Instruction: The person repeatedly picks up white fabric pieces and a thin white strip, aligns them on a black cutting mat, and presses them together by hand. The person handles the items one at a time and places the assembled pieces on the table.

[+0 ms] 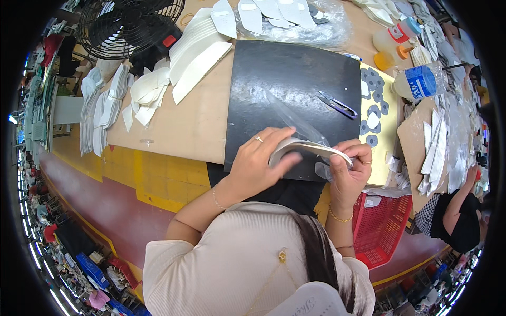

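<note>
A curved, layered off-white piece (308, 144), like a shoe part, is bent between my hands above the black mat (253, 73). My right hand (350, 176) pinches its right end between thumb and fingers. My left hand (258, 158) holds the left end, fingers behind it and the thumb, blurred by motion, in front. A clear plastic strip (295, 122) lies on the mat just behind the piece. Further back on the mat rests a pair of thread snips (337, 104) with purple handles. Part of the piece's underside is hidden by my hands.
Stacks of white cut pieces (195, 55) and a black fan (132, 23) stand at the left. On the right are a yellow board with dark patches (387, 134), bottles (416, 83) and a red basket (379, 226). Another person (458, 210) sits at the far right.
</note>
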Action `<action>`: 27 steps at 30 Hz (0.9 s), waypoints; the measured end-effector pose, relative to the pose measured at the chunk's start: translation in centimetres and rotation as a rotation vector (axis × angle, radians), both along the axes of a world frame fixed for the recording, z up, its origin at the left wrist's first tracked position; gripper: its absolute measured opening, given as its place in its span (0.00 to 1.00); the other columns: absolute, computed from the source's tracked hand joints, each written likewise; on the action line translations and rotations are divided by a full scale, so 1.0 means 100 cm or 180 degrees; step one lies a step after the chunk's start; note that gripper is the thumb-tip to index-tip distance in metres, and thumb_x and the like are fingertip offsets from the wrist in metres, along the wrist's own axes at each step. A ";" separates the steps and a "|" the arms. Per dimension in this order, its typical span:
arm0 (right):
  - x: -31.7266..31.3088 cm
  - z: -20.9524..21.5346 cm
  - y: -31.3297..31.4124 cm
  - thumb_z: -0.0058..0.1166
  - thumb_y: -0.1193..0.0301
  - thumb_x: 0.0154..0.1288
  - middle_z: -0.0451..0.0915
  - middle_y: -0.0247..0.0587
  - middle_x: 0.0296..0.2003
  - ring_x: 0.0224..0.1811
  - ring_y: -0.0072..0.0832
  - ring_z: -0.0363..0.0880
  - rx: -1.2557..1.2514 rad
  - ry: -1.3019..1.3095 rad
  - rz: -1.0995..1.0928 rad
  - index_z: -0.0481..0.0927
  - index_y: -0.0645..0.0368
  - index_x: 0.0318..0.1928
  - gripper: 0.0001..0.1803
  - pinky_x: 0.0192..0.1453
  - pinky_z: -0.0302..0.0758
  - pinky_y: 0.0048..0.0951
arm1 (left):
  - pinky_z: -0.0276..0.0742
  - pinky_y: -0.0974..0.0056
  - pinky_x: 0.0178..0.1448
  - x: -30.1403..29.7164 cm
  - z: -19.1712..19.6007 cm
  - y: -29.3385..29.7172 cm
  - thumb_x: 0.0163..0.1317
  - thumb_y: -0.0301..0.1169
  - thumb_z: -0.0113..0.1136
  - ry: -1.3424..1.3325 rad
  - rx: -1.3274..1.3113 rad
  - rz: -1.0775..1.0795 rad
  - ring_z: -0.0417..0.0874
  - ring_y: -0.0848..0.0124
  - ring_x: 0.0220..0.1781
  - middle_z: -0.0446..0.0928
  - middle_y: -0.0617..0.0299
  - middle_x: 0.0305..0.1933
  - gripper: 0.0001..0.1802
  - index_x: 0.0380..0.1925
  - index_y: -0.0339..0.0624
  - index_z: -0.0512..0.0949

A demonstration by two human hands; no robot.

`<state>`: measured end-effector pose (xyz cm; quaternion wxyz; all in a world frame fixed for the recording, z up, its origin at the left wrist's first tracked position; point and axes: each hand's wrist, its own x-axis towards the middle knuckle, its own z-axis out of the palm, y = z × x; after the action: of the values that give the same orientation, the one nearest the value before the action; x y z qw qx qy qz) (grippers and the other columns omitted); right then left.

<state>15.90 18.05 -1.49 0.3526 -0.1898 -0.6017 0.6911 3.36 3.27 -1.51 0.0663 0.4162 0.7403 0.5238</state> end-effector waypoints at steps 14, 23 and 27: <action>0.027 -0.013 0.034 0.56 0.80 0.69 0.74 0.31 0.31 0.28 0.19 0.78 -0.0242 -0.0391 -0.0208 0.74 0.64 0.54 0.14 0.31 0.74 0.19 | 0.80 0.66 0.54 -0.024 -0.012 -0.013 0.63 0.28 0.65 -0.4136 0.0377 -0.0166 0.84 0.73 0.48 0.81 0.57 0.49 0.24 0.58 0.33 0.71; -0.027 -0.013 -0.010 0.64 0.71 0.59 0.73 0.42 0.48 0.33 0.40 0.82 0.2559 -0.1950 0.0676 0.73 0.50 0.61 0.28 0.38 0.81 0.38 | 0.79 0.65 0.56 -0.032 -0.007 -0.021 0.64 0.27 0.63 -0.4179 0.0739 0.0076 0.83 0.69 0.50 0.80 0.55 0.49 0.24 0.58 0.33 0.70; -0.053 -0.035 -0.039 0.57 0.69 0.64 0.75 0.41 0.46 0.30 0.48 0.84 0.2655 -0.2213 0.0840 0.73 0.53 0.50 0.15 0.32 0.81 0.43 | 0.78 0.65 0.56 -0.028 -0.009 -0.025 0.64 0.26 0.62 -0.3985 0.0938 0.0292 0.82 0.69 0.51 0.79 0.55 0.50 0.22 0.57 0.32 0.70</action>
<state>10.59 14.13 -4.97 0.0890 -0.1740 -0.9237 0.3295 0.56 0.75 -2.36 0.4053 0.0045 0.4988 0.7661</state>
